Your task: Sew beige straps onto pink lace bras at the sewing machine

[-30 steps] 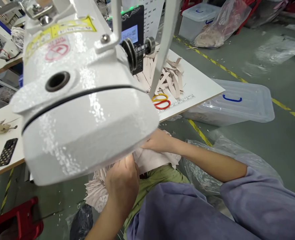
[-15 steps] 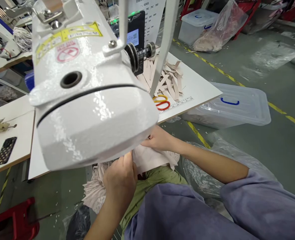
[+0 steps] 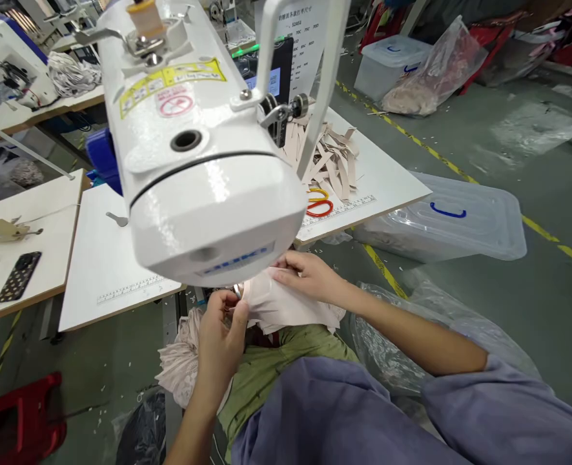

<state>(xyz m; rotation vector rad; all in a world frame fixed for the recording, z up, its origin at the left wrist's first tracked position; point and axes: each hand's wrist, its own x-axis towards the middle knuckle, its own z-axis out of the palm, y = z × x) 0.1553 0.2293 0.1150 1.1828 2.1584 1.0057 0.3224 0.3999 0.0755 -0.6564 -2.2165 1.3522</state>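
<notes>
A big white sewing machine head (image 3: pixel 203 161) fills the upper middle of the view. Just under its near end lies a pale pink fabric piece (image 3: pixel 279 309). My left hand (image 3: pixel 221 339) pinches the fabric's left edge, fingers closed on it. My right hand (image 3: pixel 308 276) presses down on the fabric's upper right part, fingers curled over it. The needle area is hidden by the machine head. Pink lace fabric (image 3: pixel 182 361) hangs over my lap to the left.
On the white table (image 3: pixel 392 174) lie a heap of beige strips (image 3: pixel 332 161) and red and yellow scissors handles (image 3: pixel 319 205). A clear lidded bin (image 3: pixel 453 216) sits on the floor at right. A phone (image 3: pixel 19 276) lies on the left table. A red stool (image 3: pixel 19 420) is lower left.
The view has pulled back and up, so the machine head looks smaller and both hands show fully. My left hand's fingers now pinch the fabric edge; my right hand stays on the fabric.
</notes>
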